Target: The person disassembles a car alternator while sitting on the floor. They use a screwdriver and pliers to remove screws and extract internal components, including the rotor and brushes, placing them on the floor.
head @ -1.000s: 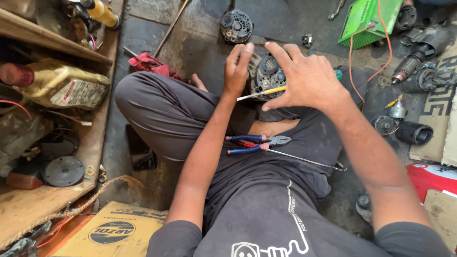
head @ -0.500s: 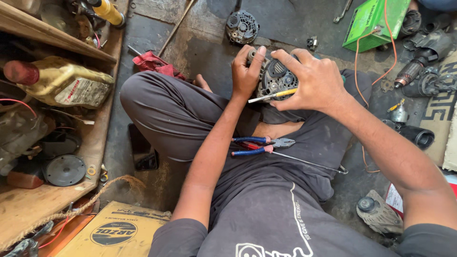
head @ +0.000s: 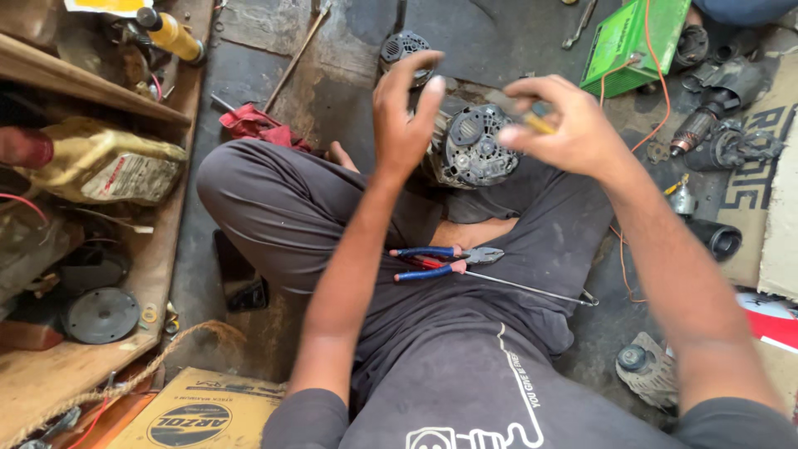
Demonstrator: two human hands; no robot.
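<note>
I sit cross-legged on a workshop floor. A round metal alternator (head: 475, 148) rests between my knees. My left hand (head: 406, 116) is lifted just left of it, fingers spread and empty. My right hand (head: 568, 126) hovers above and to the right of the alternator, pinching a yellow-handled screwdriver (head: 532, 118), which is blurred. Blue-handled pliers (head: 440, 261) and a thin metal rod (head: 532, 289) lie on my lap.
A wooden shelf (head: 91, 108) at left holds a dirty oil jug (head: 108, 162) and a round disc (head: 101, 314). A red rag (head: 258, 125), another alternator (head: 402, 46), a green battery (head: 633, 41) with orange wire, motor parts (head: 706, 125) and a cardboard box (head: 199, 411) surround me.
Both hands have lifted off the alternator. The left hand let go and opened; the right hand rose with the screwdriver. The camera view moved closer.
</note>
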